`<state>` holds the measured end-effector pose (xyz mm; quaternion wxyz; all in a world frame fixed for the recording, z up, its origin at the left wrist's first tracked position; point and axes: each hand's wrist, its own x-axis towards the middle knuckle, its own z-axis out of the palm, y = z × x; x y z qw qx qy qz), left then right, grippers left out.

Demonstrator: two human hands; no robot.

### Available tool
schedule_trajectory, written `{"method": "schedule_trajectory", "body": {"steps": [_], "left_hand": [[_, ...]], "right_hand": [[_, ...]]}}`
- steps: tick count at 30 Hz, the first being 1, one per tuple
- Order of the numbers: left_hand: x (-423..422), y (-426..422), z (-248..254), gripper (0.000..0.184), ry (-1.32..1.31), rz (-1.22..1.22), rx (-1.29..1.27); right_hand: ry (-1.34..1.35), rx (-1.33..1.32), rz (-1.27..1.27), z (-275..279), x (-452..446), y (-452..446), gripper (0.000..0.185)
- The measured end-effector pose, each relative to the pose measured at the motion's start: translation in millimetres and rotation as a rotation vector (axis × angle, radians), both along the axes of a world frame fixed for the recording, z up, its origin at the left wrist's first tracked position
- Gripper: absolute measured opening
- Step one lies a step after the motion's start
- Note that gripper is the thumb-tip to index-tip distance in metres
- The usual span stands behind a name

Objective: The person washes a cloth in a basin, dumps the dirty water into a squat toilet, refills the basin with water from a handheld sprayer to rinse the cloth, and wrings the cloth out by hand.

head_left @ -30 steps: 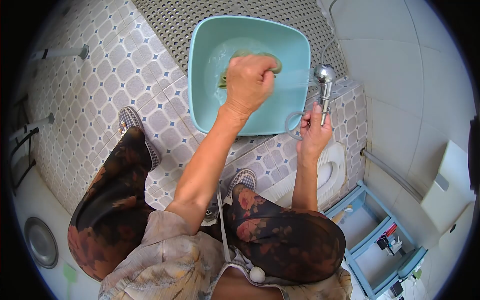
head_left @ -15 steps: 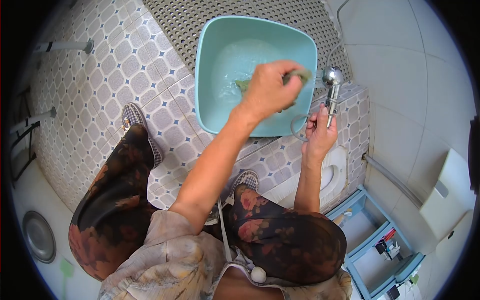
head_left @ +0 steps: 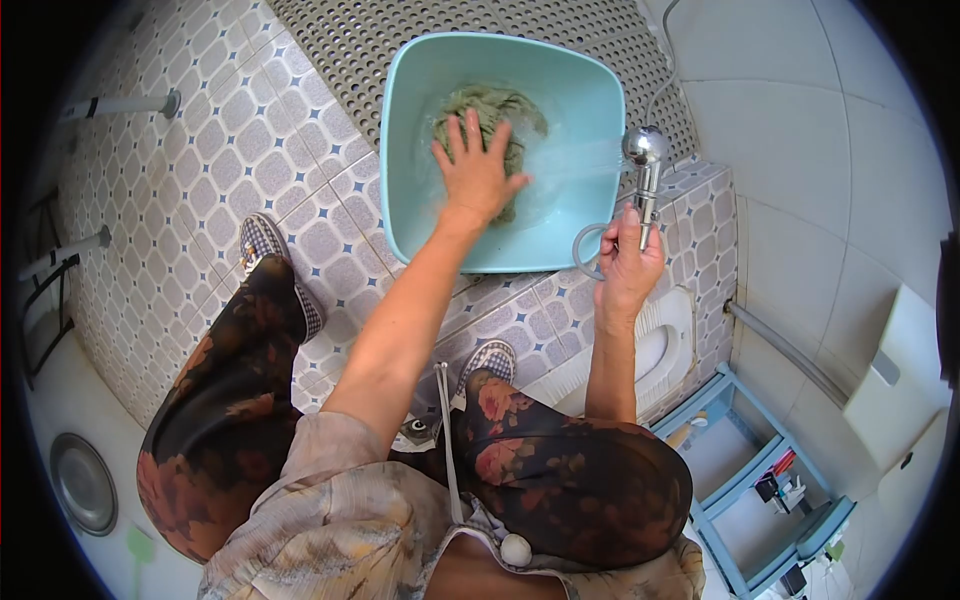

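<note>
Head view: one turquoise basin [head_left: 570, 225], rounded-square, set down where tiled floor [head_left: 345, 285] meets perforated mat [head_left: 340, 60]; one green cloth [head_left: 500, 100], wet and crumpled, lying inside it, left of centre; one left hand [head_left: 475, 180], palm down, fingers spread over the cloth, gripping nothing, its pressure more than I can tell; one right hand [head_left: 630, 268], closed around the handle of a chrome sprayer [head_left: 646, 150] at the basin's right rim; one water jet [head_left: 580, 158], crossing toward the cloth; one squat toilet [head_left: 678, 345], near the right forearm; one blue rack [head_left: 740, 472], beyond the right knee
</note>
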<state>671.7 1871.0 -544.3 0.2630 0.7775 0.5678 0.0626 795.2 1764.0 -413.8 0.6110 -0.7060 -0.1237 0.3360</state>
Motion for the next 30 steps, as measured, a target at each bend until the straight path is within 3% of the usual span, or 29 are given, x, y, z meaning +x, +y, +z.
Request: {"method": "schedule_trajectory", "body": {"steps": [2, 5, 8, 11, 17, 20, 23, 30], "left_hand": [[5.7, -11.7, -11.0, 0.095, 0.118, -0.113, -0.15], [7.6, -17.1, -7.7, 0.092, 0.098, -0.12, -0.155], [12.7, -17.3, -12.1, 0.081, 0.048, -0.079, -0.174], [13.2, -19.0, -5.8, 0.058, -0.042, -0.085, -0.179], [13.7, -20.5, 14.8, 0.024, -0.385, 0.378, -0.027], [11.7, -10.7, 16.4, 0.014, -0.746, 0.543, -0.392], [12.7, -2.6, -3.0, 0.012, -1.071, 0.752, -0.929], [1.2, 4.7, -10.2, 0.018, -1.15, 0.78, -1.161]], "right_hand": [[0.02, -0.008, 0.019, 0.8, -3.4, 1.9, 0.019], [0.026, -0.016, 0.051, 2.6, -6.0, 3.5, 0.019], [0.033, -0.018, 0.086, 6.1, -11.3, 7.8, 0.02], [0.029, -0.015, 0.115, 9.1, -13.2, 4.2, 0.021], [0.035, 0.013, 0.09, 10.0, -14.9, 1.0, 0.024], [0.042, 0.033, 0.096, 12.7, -16.7, 1.9, 0.025], [0.04, 0.035, 0.127, 13.4, -17.3, 1.2, 0.026], [0.028, 0.037, 0.226, 9.9, -18.5, -3.4, 0.025]]}}
